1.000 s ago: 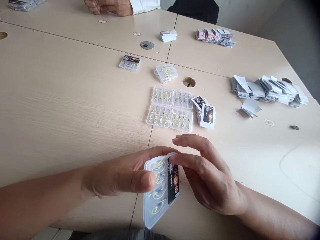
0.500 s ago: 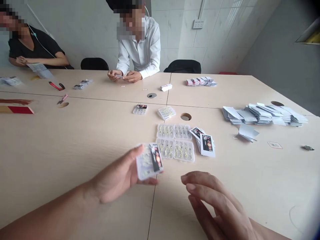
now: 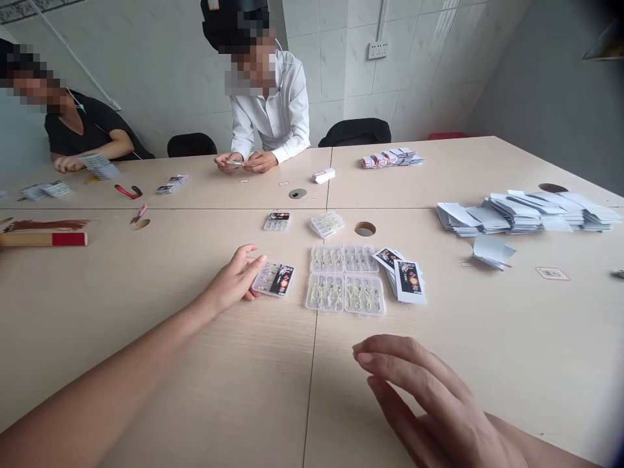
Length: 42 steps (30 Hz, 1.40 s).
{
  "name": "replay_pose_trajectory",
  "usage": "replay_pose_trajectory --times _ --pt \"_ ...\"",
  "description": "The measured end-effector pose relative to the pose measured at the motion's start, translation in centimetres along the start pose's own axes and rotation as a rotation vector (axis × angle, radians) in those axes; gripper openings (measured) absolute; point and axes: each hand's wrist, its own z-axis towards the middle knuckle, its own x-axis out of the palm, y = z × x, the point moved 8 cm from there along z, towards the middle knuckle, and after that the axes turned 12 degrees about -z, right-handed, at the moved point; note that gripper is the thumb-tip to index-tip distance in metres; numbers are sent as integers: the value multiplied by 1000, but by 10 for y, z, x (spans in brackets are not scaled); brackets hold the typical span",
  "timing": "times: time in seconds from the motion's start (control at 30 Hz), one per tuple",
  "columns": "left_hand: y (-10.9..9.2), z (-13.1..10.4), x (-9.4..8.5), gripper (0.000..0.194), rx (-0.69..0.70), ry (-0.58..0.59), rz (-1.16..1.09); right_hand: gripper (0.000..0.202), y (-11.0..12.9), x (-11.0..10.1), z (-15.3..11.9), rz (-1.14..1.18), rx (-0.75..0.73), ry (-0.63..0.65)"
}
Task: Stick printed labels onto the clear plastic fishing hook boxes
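Note:
My left hand (image 3: 237,273) grips the left edge of a clear plastic box (image 3: 273,279) with a black printed card inside, low over the table or on it; I cannot tell which. To its right, several clear boxes (image 3: 364,296) sit in a block, holding what look like small hooks on yellow line. Printed cards (image 3: 409,281) lie in a loose pile against that block. My right hand (image 3: 419,383) hovers nearer to me, fingers stretched and slightly curved, with nothing in it. Farther back are another carded box (image 3: 277,221) and some stacked clear boxes (image 3: 327,223).
Folded white cards (image 3: 517,213) spread in a long pile on the right. Across the table (image 3: 195,364) one person in a white shirt (image 3: 273,117) handles something small, and another in black (image 3: 92,133) sits at left. Red-handled pliers (image 3: 129,192) and a cable hole (image 3: 365,229) are also there.
My left hand has moved forward and left with the carded box, lowering it toward the table beside the block of boxes. My right hand stays in place. The view has shifted slightly.

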Motion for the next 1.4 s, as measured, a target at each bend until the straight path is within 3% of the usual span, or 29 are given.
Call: replay_pose_trajectory --times 0.13,0.3,0.4,0.5,0.67,0.87,1.1,1.4 --pt "-11 -4 -9 65 165 52 261 39 1 -2 1 6 -29 -7" --pt "-21 -14 18 86 285 317 398 33 5 -3 4 -11 -26 7" --pt "-25 -8 27 82 311 355 447 30 6 -5 7 -30 -30 -7" --pt "-35 14 21 62 373 243 484 28 5 -4 9 -36 -39 -5" --pt "-55 69 0 48 421 -120 536 28 6 -2 9 -22 -52 27" --pt "-56 116 9 44 336 -354 612 31 2 6 11 0 -27 114" --pt "-40 130 25 46 275 -397 709 30 -3 11 12 14 -24 134" --pt "-36 135 24 46 266 -392 723 31 -5 17 11 19 -47 159"
